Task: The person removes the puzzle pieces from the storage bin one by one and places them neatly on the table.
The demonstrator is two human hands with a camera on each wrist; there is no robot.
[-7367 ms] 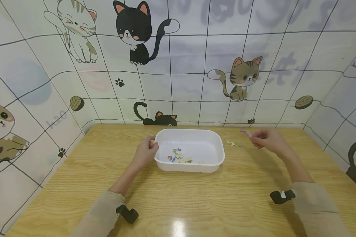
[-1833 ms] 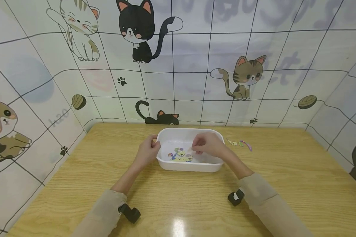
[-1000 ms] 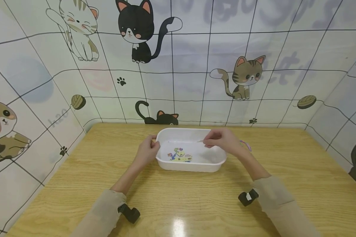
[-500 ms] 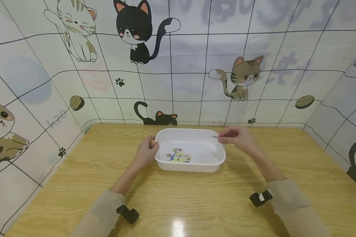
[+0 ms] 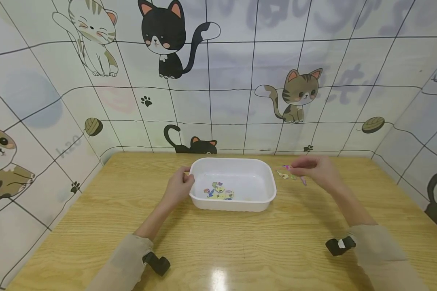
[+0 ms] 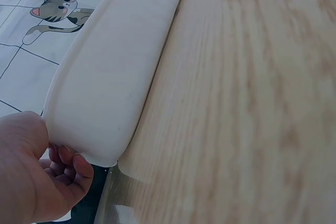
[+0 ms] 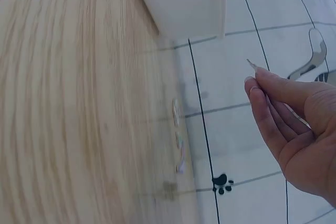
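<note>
My left hand (image 5: 181, 184) grips the left end of a white plastic tray (image 5: 233, 205) by its rim; in the left wrist view the curled fingers (image 6: 67, 162) are under that rim. Inside the tray's front left lie several small flat cutouts (image 5: 218, 192), yellow, blue and green, like stickers. Right of the tray, my right hand (image 5: 317, 171) pinches a thin pink-purple cutout (image 5: 286, 166) between thumb and fingertips, raised over the table. In the right wrist view the cutout (image 7: 251, 64) shows edge-on. Below the hand lie a cream cutout (image 5: 282, 175), a green one (image 5: 293, 177) and a purple strip (image 5: 304, 181).
The wood-grain table (image 5: 218, 238) backs onto a white grid-lined sheet (image 5: 233, 105) printed with cats, paw prints and yarn balls. Black wrist cameras (image 5: 156, 263) are strapped at both beige sleeves (image 5: 125, 258).
My right hand has moved from inside the tray, out over its right rim, to above the cutouts on the table, carrying the pinched cutout. My left hand has stayed on the tray's rim.
</note>
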